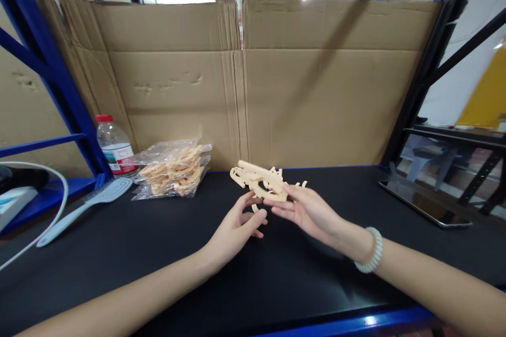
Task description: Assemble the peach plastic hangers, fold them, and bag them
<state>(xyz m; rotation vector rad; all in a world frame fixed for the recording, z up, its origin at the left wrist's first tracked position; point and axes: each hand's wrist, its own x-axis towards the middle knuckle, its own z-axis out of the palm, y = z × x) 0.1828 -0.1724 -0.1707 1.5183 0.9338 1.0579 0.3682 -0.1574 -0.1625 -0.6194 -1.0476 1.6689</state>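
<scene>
My right hand (310,213) is closed, thumb over fingers, on the right end of a pale beige openwork piece (261,174) with a long straight bar and curved cut-outs, raised above the black table. Just left of it and lower is my left hand (239,224), its fingers curled and its thumb pointing right. A small curved beige piece (255,208) shows between that thumb and forefinger; I cannot tell whether it joins the larger piece. More curved beige parts (302,184) peek out behind my right hand. Some fingertips are hidden.
Clear plastic bags (174,171) of similar beige pieces lie at the back left, near a red-capped bottle (115,147) and a pale blue hairbrush (106,193). A dark flat tablet-like device (425,204) lies right. Cardboard (332,89) walls the table's (166,253) back edge.
</scene>
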